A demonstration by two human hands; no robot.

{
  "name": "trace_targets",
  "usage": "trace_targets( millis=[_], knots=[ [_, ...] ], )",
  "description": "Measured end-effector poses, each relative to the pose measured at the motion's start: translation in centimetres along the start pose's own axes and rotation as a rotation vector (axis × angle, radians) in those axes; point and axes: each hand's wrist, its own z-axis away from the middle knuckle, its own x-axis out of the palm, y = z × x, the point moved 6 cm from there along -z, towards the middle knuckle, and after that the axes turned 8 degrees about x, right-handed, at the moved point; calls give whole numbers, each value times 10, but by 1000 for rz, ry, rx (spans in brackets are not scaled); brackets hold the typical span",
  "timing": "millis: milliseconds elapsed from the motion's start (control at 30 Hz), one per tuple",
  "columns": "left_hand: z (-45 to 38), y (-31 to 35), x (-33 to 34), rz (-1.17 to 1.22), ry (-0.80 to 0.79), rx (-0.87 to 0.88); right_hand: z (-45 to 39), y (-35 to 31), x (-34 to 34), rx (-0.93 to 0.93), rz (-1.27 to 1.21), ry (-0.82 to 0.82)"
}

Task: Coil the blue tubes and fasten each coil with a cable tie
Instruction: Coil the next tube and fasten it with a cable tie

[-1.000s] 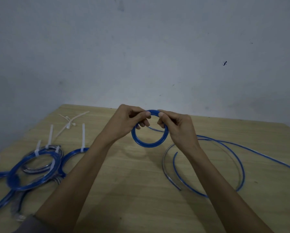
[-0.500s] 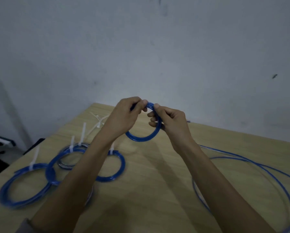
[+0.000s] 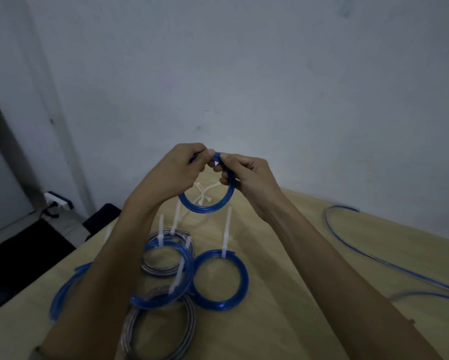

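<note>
Held coil [image 3: 207,203] blue, translucent sheen. Tied coils [image 3: 219,280] on table at 7 o'clock blue; two coils [image 3: 163,331] among them clear-grey, silvery. Cable ties [image 3: 227,235] white. Loose ties [image 3: 203,196] off-white. Loose tube [image 3: 389,263] at 3 o'clock blue. Table [image 3: 283,294] light wood grain. Wall [image 3: 244,74] pale grey-blue, scuffed. Floor [image 3: 23,255] at 9 o'clock dark.

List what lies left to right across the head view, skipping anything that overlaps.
Wall socket → blue coil half hidden by the left forearm → tied blue coil with an upright cable tie → loose blue tube trailing off the right side.
</note>
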Motion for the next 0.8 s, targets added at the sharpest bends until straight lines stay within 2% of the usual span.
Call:
trace_targets(
  millis=[67, 133, 200, 267, 367, 500, 667, 800],
  knots=[
    [0, -10, -10, -83, 12, 3, -14, 11, 3, 71, 69, 38],
    [2, -20, -20, -118, 36, -7, -28, 30, -1, 145, 191, 151],
    [4, -31, -27, -134, 56, -33, -44, 51, -5, 176, 522, 221],
    [5, -40, -31, -139, 62, -51, -56, 72, 1, 232, 894, 194],
    [6, -51, -33, -151, 55, -85, -64, 86, 19, 288, 1191, 165],
    [8, -57, -32, -169, 33, -118, -67, 79, 37, 270, 1328, 177],
    [7, -59, -31, -149, 29, -107, -72, 70, 37, 283, 1352, 216],
    [7, -58, -29, -127, 20, -97, -74, 78, 38, 322, 1411, 171]
  ],
)
